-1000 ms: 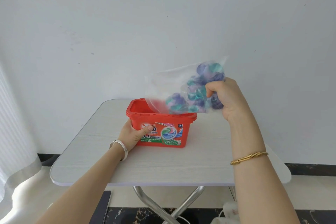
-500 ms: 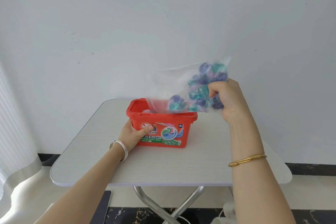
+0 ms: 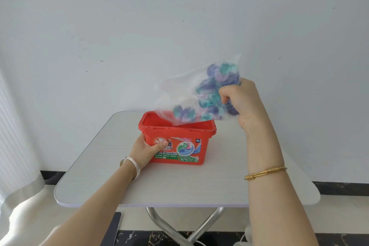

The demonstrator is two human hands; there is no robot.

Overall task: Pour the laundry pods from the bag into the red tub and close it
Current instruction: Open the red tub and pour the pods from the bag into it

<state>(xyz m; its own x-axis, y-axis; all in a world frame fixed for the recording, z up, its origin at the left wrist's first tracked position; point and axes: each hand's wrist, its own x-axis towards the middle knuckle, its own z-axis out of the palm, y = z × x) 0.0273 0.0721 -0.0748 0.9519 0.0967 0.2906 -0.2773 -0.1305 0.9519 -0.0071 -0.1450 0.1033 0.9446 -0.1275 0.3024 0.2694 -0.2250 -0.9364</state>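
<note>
Over the last second you've tipped the clear plastic bag (image 3: 191, 94) lower, so its open mouth now dips inside the rim of the red tub (image 3: 177, 142), and a couple of the laundry pods (image 3: 211, 94) have slid down toward that opening. Most of the pods are still bunched high in the bag beside your fist, so the pour looks barely begun; I can't tell whether any have landed inside.

Your right hand (image 3: 239, 102) is closed tight on the bag's bottom end, lifted above and to the right of the tub. Your left hand (image 3: 145, 150) is wrapped around the tub's front left corner, thumb pressed on the label, steadying it on the surface (image 3: 229, 189).

The bag is thin, crinkled and floppy; the pods are glossy, rounded, soft-looking cushions in purple, teal and white, likely to cling together. The tub is rigid moulded plastic with a stepped rim. No lid is in view.
</note>
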